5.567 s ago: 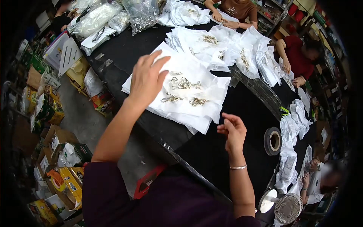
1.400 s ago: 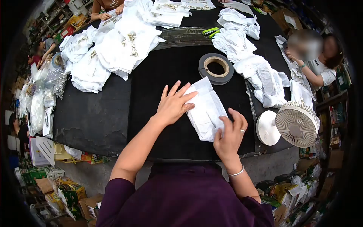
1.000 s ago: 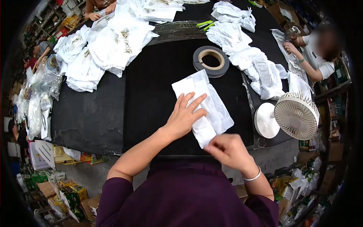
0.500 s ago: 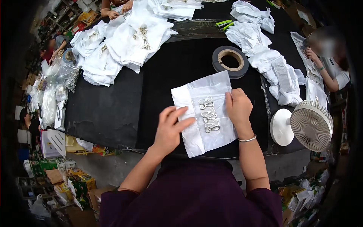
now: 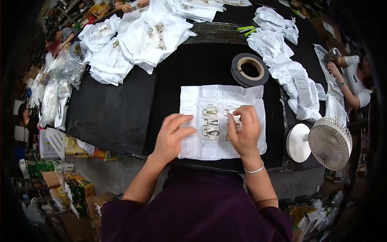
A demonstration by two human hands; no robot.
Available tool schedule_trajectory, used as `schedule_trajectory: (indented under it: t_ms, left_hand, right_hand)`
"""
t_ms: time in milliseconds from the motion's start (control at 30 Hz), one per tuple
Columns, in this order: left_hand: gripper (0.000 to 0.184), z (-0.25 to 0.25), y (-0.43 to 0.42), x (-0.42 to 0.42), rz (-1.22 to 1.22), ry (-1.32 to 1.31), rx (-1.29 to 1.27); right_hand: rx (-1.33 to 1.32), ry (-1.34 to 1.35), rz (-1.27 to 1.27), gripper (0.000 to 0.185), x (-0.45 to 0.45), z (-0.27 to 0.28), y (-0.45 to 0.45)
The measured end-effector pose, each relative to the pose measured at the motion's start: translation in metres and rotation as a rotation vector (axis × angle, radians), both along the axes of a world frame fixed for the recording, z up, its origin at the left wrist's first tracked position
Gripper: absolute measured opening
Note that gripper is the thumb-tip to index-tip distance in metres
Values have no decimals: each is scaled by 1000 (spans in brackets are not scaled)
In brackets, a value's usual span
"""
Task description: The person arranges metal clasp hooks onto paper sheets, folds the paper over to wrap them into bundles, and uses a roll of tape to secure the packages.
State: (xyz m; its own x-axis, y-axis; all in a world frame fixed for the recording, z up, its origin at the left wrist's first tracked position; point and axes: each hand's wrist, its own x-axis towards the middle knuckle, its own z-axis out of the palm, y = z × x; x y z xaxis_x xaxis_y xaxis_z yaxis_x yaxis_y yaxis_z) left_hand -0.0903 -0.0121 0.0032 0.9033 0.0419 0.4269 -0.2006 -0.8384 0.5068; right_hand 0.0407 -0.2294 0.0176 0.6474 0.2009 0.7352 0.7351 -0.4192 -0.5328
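Observation:
A white sheet of thin wrapping paper lies spread on the black table, its left part folded over in a strip. Metal snap clasps rest on it in two columns. My left hand is at the sheet's left edge, fingers apart and a little blurred, holding nothing. Over the right column is my right hand, thumb and fingers drawn together at the clasps. Whatever is between those fingertips is mostly hidden, and the hand covers part of that column.
Behind the sheet lies a roll of dark grey tape. A white fan stands at right, near crumpled white paper bundles. Paper stacks with metal parts fill the back left. Green-handled scissors lie farther back. Other people work around the table.
The paper has been opened out flat and straightened, and two columns of clasps now show. My right hand has moved from the paper's right edge inward onto the clasps. My left hand shifted slightly left.

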Motion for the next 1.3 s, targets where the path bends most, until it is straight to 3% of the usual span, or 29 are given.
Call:
schedule_trajectory:
  t_ms: [133, 200, 300, 367, 467, 567, 700, 800, 967, 1133, 1200, 1300]
  left_hand:
    - [8, 12, 1, -5, -187, 130, 163]
    - [9, -8, 28, -23, -195, 150, 97]
    - [9, -14, 43, -35, -28, 245, -35]
    - [10, 12, 14, -18, 48, 167, -62]
    - [12, 31, -18, 1, -314, 39, 195]
    - [12, 8, -1, -4, -427, 92, 161]
    - [7, 11, 38, -33, -270, 136, 206]
    - [11, 28, 49, -49, 19, 252, 34]
    - [11, 36, 30, -54, 99, 520, 81]
    - [3, 22, 38, -41, -64, 202, 265]
    - [3, 32, 39, -30, -56, 240, -8]
    - [4, 43, 39, -1, -29, 245, -383]
  right_hand:
    - [-144, 605, 67, 13, -39, -17, -31]
    - [-152, 683, 56, 13, -48, -18, -61]
    - [-39, 670, 141, 19, -56, -16, -89]
    - [-121, 625, 168, 24, -57, -14, -90]
    - [-358, 520, 167, 31, -56, 0, -82]
    - [-357, 551, 210, 32, -54, 6, -89]
    - [-350, 580, 234, 27, -52, -6, -94]
    - [-385, 590, 227, 23, -51, -7, -101]
    - [-191, 892, 144, 16, -43, 6, -92]
    - [-136, 958, 91, 11, -36, -2, -96]
    - [-175, 945, 83, 11, -28, -7, -95]
    - [-150, 649, 160, 8, 6, 0, -65]
